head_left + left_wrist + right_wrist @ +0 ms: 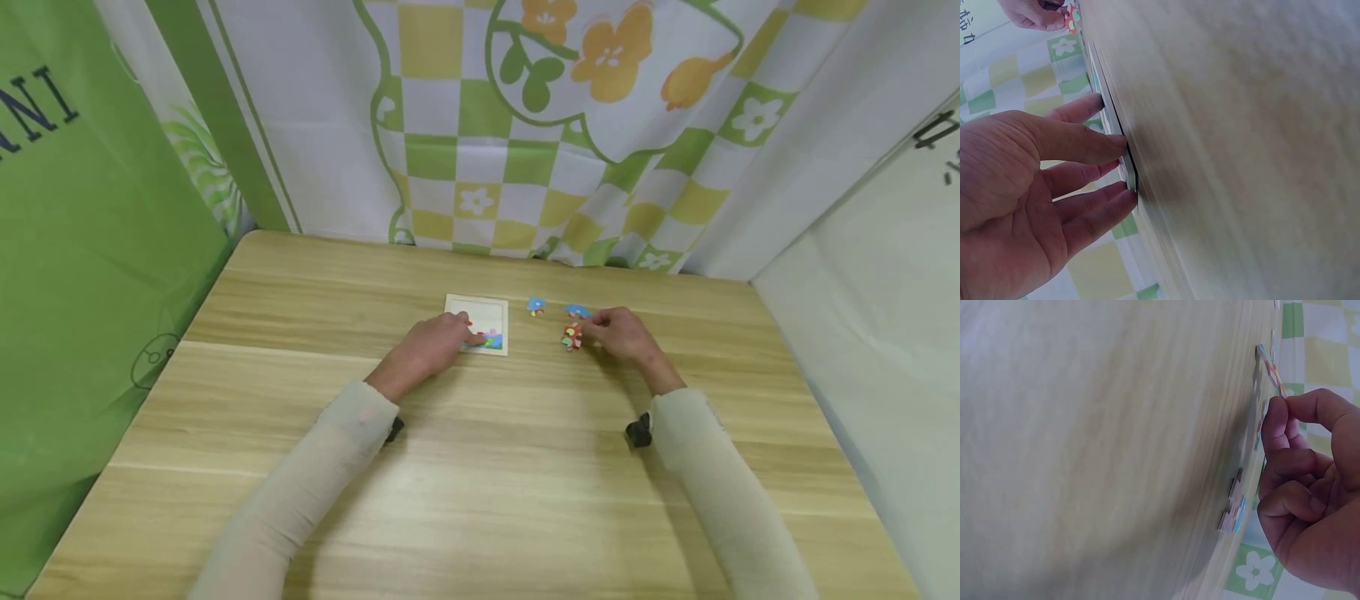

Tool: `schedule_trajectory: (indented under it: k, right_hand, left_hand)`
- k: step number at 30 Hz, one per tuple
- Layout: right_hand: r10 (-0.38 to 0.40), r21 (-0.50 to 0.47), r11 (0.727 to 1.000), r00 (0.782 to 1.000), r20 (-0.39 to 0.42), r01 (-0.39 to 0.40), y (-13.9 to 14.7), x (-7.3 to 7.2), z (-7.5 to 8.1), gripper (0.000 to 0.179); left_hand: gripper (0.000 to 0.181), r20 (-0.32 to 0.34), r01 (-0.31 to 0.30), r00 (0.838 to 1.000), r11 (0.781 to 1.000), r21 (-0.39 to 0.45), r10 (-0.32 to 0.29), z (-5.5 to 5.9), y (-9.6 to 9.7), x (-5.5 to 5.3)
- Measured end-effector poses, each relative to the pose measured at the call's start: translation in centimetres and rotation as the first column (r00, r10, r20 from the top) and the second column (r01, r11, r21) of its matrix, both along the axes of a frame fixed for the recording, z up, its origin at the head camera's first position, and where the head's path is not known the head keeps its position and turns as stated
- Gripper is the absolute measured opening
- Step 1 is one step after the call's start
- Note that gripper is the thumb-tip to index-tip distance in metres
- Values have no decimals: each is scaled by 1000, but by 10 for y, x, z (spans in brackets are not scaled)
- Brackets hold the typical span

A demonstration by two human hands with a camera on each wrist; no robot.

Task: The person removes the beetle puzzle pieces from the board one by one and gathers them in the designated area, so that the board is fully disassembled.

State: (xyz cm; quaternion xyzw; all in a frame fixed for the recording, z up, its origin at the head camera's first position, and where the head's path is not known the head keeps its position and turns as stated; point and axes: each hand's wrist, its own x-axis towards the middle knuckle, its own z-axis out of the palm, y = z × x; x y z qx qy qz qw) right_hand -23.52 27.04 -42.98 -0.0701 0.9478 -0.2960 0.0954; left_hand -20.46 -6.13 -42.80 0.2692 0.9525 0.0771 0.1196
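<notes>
A square puzzle board [480,309] with a pale frame lies on the table, and blue, green and red pieces fill part of its lower side. My left hand [437,343] rests on the board's left part, its nearly straight fingertips [1116,145] touching the board edge and surface. To the right, my right hand [621,335] pinches a thin puzzle piece [1272,372] between thumb and index finger, holding it tilted above the table. In the head view this red piece [572,331] shows yellow and green patches. The other right fingers are curled into the palm.
Blue puzzle pieces [536,305] [577,310] lie between the board and the curtain, right of the board. More loose pieces [1234,512] lie under and beside the right hand. A checked curtain [480,167] hangs along the back edge of the wooden table [480,483].
</notes>
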Motion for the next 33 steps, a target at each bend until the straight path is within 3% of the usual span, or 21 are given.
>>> schedule_trajectory:
  k: [16,29,33]
  right_hand:
    - [-21,42,999,1000,16,20,3,-3,0,22]
    - [-39,37,999,999,10,39,0,0,2,18]
    - [-23,19,1000,1000,-13,23,-4,1,4,19]
  left_hand:
    - [54,8,3,1000,1000,17,-3,1,-1,0]
    - [53,-26,24,999,1000,-2,-24,2,0,1]
    - [53,-79,50,996,999,-10,-50,0,-1,1]
